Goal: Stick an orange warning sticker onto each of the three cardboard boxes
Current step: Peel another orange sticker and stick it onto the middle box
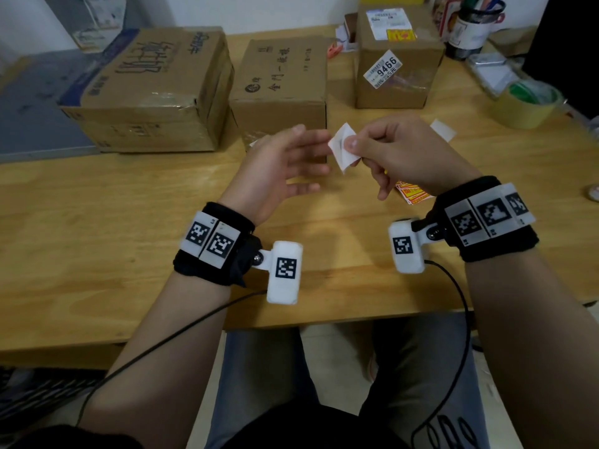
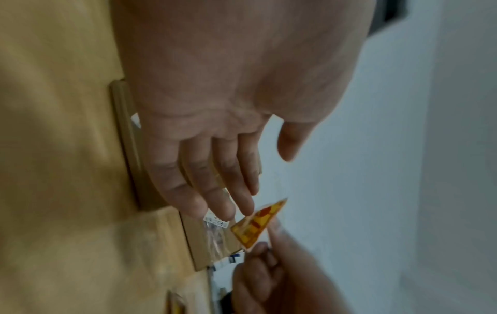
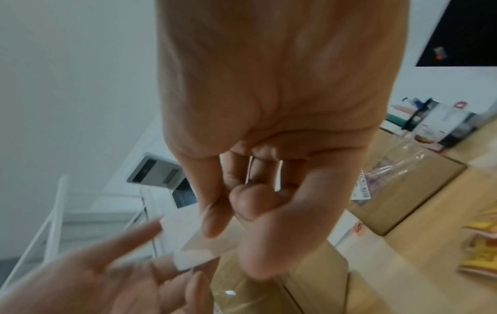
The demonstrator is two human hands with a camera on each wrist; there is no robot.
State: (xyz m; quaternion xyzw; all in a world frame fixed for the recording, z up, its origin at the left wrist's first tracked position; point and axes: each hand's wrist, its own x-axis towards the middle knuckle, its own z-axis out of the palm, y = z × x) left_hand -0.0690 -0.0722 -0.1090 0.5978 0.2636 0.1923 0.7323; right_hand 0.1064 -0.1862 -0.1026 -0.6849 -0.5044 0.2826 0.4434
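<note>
Three cardboard boxes stand along the back of the wooden table: a large one at left, a middle one, and a smaller one at right with an orange sticker on its top. My right hand pinches a sticker above the table; its white back shows in the head view, its orange face in the left wrist view. My left hand is open, fingers straight, their tips close beside the sticker.
More orange stickers lie on the table under my right wrist. A white scrap, a tape roll and a pen cup sit at right. The table's front edge is near my lap.
</note>
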